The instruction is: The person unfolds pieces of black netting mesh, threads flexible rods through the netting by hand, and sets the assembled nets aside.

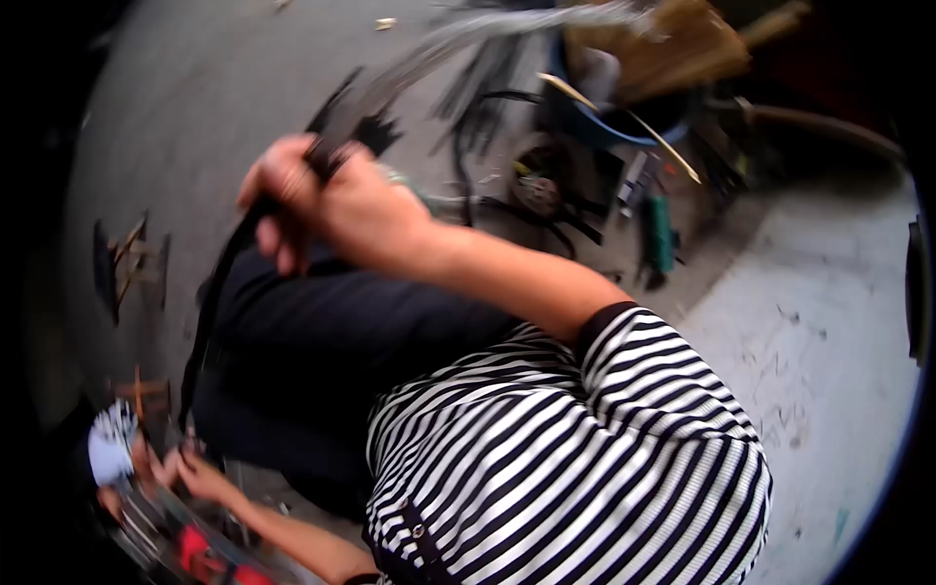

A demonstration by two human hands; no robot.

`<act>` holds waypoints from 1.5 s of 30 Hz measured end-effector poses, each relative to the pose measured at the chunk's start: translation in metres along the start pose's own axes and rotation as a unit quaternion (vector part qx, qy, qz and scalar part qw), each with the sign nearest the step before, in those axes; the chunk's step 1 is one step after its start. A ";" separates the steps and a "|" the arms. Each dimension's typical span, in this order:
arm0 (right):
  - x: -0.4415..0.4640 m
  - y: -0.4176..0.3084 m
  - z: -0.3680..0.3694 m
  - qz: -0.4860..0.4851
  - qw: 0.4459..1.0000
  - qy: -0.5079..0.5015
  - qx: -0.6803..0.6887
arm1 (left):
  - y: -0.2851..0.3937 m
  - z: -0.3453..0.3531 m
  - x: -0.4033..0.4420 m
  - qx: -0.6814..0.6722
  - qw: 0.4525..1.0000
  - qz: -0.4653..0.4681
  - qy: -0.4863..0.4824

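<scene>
My right hand (327, 200), blurred by motion, is closed around a black strip (216, 283) at the upper left. Pale, translucent strands (468, 29) trail from this hand toward the top right. The strip runs down past my dark trousers (341, 322) to my left hand (200, 476), whose fingers are pinched at its lower end. That fingertip contact is small and smeared. My striped sleeve and shirt (565, 468) fill the lower right.
At the top right, a blue tub (624, 132) holds cardboard (663, 49). Near it lie a round device (538, 182), a green cylinder (660, 234) and black strips. A small wooden stand (127, 263) is at left. Another person's patterned cap (112, 448) shows at the lower left.
</scene>
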State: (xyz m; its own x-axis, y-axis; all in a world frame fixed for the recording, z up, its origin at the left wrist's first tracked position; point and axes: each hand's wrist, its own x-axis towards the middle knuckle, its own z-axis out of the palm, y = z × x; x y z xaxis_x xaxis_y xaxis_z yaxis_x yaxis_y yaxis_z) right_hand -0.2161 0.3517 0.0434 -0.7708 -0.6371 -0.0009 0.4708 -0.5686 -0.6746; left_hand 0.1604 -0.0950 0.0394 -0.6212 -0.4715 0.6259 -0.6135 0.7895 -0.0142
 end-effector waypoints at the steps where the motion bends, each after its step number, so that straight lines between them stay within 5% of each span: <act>1: 0.011 -0.001 0.007 -0.021 1.000 -0.006 0.013 | 0.025 -0.012 -0.009 0.024 0.999 -0.026 -0.018; 2: 0.021 -0.004 0.016 -0.051 0.999 -0.004 -0.010 | 0.055 -0.020 -0.013 0.014 0.984 -0.161 -0.076; 4: 0.047 -0.006 0.028 -0.123 0.979 -0.079 -0.143 | 0.039 -0.015 -0.041 0.054 0.988 -0.130 -0.055; 7: 0.083 0.011 0.085 -0.256 0.945 -0.115 -0.168 | 0.066 -0.021 -0.073 0.005 0.950 -0.263 -0.166; 9: 0.101 0.017 0.120 -0.206 0.895 -0.179 -0.353 | 0.066 -0.006 -0.102 -0.053 0.916 -0.315 -0.244; 13: 0.160 0.075 0.168 -0.138 0.840 -0.314 -0.420 | 0.088 0.019 -0.153 -0.111 0.906 -0.347 -0.213; 15: 0.175 0.105 0.176 -0.098 0.811 -0.368 -0.444 | 0.115 0.008 -0.152 -0.163 0.830 -0.448 -0.290; 17: 0.203 0.158 0.148 -0.190 0.775 -0.438 -0.414 | 0.107 0.029 -0.196 -0.076 0.920 -0.300 -0.241; 19: 0.200 0.183 0.124 -0.027 0.791 -0.395 -0.467 | 0.121 0.010 -0.190 -0.072 0.884 -0.359 -0.290; 21: 0.181 0.191 0.116 0.050 0.742 -0.397 -0.538 | 0.135 -0.001 -0.199 -0.061 0.863 -0.381 -0.326; 23: 0.198 0.212 0.096 0.038 0.669 -0.514 -0.536 | 0.134 -0.001 -0.209 -0.041 0.868 -0.367 -0.332; 25: 0.186 0.221 0.095 -0.044 0.636 -0.499 -0.587 | 0.127 0.004 -0.223 -0.066 0.875 -0.352 -0.326; 29: 0.187 0.246 0.088 0.049 0.596 -0.430 -0.677 | 0.098 0.016 -0.247 -0.224 0.865 -0.353 -0.279; 30: 0.183 0.250 0.085 -0.072 0.548 -0.461 -0.694 | 0.102 0.004 -0.246 -0.297 0.838 -0.380 -0.256; 31: 0.184 0.254 0.086 -0.089 0.491 -0.478 -0.723 | 0.100 0.000 -0.242 -0.325 0.826 -0.395 -0.238; 39: 0.173 0.227 0.102 -0.091 0.515 -0.446 -0.727 | 0.031 -0.021 -0.221 -0.272 0.828 -0.489 -0.025; 40: 0.176 0.227 0.103 -0.087 0.543 -0.441 -0.709 | 0.053 -0.041 -0.177 -0.295 0.790 -0.534 0.054; 41: 0.178 0.225 0.105 -0.100 0.575 -0.436 -0.685 | 0.066 -0.052 -0.148 -0.270 0.843 -0.458 0.084; 43: 0.174 0.210 0.116 -0.127 0.636 -0.423 -0.633 | 0.084 -0.065 -0.099 -0.328 0.836 -0.423 0.118; 45: 0.164 0.192 0.132 -0.003 0.735 -0.381 -0.560 | 0.121 -0.070 -0.052 -0.376 0.843 -0.374 0.083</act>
State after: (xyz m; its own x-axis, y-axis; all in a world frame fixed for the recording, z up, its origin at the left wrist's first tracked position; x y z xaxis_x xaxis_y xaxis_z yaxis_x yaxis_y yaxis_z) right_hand -0.1955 0.0687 0.0114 -0.1053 -0.9858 0.1310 -0.5099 -0.0596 -0.8582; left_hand 0.1533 0.0526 0.0596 -0.0814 -0.9364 0.3414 -0.2816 0.3502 0.8934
